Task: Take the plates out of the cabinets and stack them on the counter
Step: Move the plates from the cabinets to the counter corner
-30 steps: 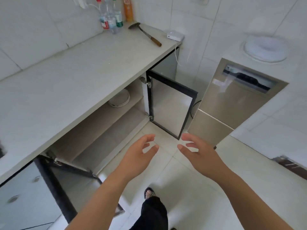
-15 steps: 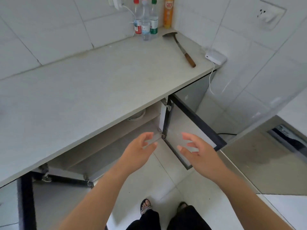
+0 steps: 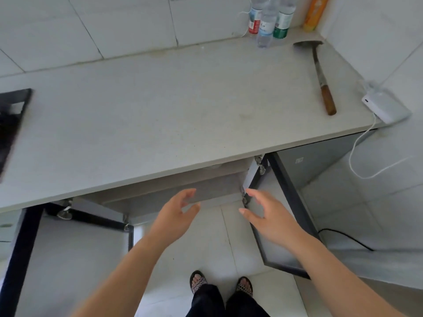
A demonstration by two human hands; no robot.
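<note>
My left hand (image 3: pixel 175 212) and right hand (image 3: pixel 270 216) hang spread and empty before the open cabinet (image 3: pixel 183 191); the plates sit hidden under the worktop (image 3: pixel 160 115), so I should crouch, then grip with both.

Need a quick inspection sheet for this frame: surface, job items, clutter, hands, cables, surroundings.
Surface: pale counter, middle bare, no plates stacked on it.
Job's things: plates not clearly seen; only a pale rim shows under the counter edge. Both cabinet doors open, right door, left door.
Clutter: spatula, three bottles, orange bottle, white box, dark hob edge.
Hands: left hand and right hand open, empty, in front of the cabinet opening.
Cables: white cable hangs from the box; black cable on the floor.
Surroundings: tiled wall and floor.
</note>
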